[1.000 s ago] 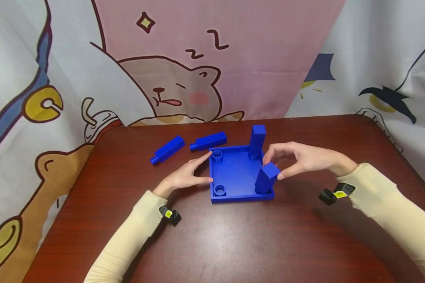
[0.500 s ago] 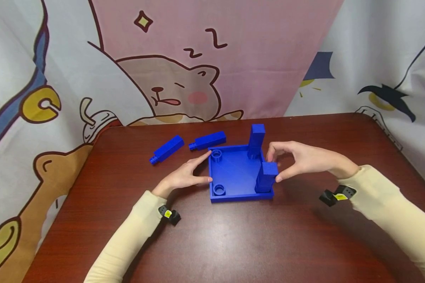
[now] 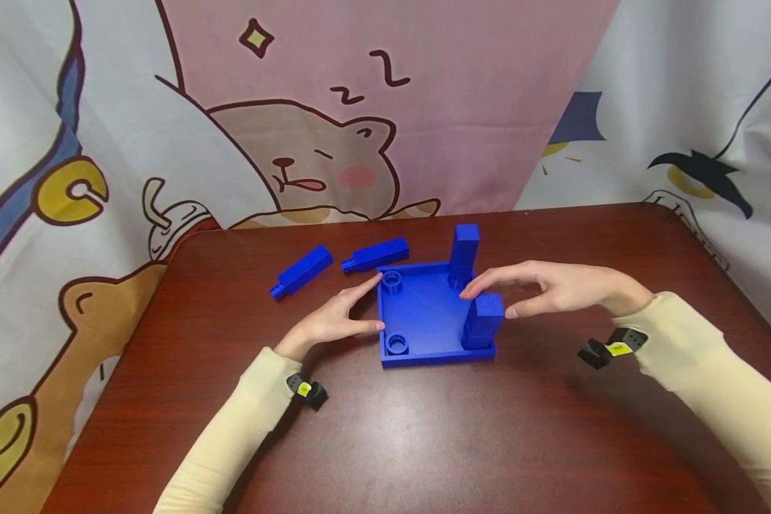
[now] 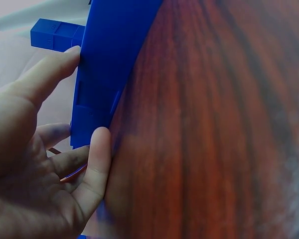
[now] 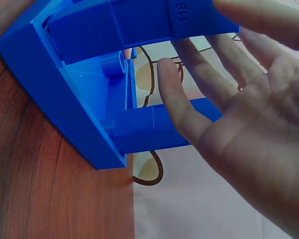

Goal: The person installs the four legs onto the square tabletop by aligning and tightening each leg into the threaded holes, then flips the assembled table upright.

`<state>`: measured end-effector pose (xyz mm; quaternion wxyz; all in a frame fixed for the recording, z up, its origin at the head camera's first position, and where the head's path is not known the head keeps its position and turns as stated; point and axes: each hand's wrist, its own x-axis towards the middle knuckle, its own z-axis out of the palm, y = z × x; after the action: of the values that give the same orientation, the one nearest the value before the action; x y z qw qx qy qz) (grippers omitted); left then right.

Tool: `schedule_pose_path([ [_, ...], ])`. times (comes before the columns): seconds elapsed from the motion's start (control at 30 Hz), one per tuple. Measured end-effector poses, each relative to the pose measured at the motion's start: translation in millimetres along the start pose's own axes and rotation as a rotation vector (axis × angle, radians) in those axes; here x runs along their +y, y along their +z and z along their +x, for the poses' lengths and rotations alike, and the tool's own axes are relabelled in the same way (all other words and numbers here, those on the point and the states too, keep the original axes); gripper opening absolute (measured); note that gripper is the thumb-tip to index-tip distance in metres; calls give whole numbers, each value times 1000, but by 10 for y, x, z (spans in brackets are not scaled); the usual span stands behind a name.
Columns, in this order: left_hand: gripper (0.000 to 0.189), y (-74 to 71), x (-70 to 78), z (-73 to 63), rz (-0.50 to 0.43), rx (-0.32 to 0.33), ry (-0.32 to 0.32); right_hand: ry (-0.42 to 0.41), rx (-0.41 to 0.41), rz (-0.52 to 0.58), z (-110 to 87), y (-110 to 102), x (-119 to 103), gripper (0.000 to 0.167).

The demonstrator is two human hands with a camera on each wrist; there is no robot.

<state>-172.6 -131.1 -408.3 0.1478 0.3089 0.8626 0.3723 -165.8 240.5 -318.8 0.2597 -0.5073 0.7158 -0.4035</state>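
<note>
A square blue tray (image 3: 424,314) with low walls lies on the table. Two blue square posts stand upright at its right corners: a far post (image 3: 465,253) and a near post (image 3: 485,321). Round sockets, a far socket (image 3: 392,282) and a near socket (image 3: 397,345), show at the left corners. My left hand (image 3: 324,319) touches the tray's left wall with straight, spread fingers. Around the top of the near post, my right hand (image 3: 555,289) is spread, fingers behind it and thumb at its right side; whether the thumb touches it I cannot tell.
Two more blue posts, a left loose post (image 3: 302,272) and a right loose post (image 3: 375,255), lie on the brown table (image 3: 385,442) behind the tray's left side. A printed curtain (image 3: 462,107) hangs at the table's far edge.
The near post has gone from slightly tilted to upright. My right hand's fingers have straightened and spread away from it. My left hand has stayed at the tray's wall.
</note>
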Motion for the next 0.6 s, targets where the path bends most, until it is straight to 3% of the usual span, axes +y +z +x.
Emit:
schedule_pose_path([
  [0.23, 87, 3, -1, -1, -4, 1, 2, 49, 48, 58, -1, 16, 11, 40],
  [0.6, 87, -3, -6, -3, 4, -8, -25, 97, 205, -24, 28, 73, 42, 34],
])
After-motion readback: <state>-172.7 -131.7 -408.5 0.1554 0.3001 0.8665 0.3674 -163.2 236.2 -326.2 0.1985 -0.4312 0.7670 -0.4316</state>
